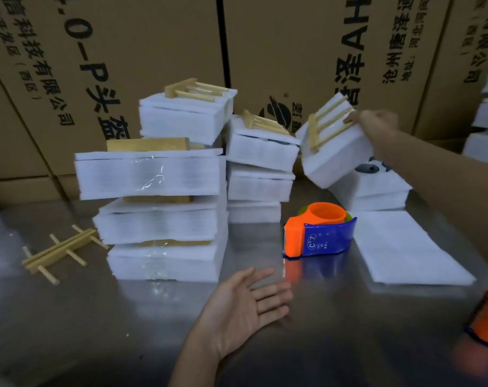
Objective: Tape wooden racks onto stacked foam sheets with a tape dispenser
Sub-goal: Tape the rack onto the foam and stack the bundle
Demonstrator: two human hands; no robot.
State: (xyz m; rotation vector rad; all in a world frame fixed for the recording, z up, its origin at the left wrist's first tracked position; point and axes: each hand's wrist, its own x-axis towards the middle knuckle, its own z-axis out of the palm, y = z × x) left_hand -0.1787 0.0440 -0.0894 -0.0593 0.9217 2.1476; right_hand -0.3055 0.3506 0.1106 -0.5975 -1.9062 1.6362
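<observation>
Over the steel table point(69, 317), the left hand point(242, 308) hovers palm-up, fingers spread, while the right hand point(376, 121) grips a tilted foam bundle point(334, 155).

packing/warehouse area: printed cardboard cartons point(153, 65) stacked behind steel worktable point(69, 317) w/ foam bundles point(150, 174).

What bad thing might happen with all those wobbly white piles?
The right hand holds a taped foam bundle tilted in the air; set down carelessly, it might slide off the low foam pile below. The tall left stack sits unevenly, so a bump could topple it toward the loose wooden rack.
</observation>
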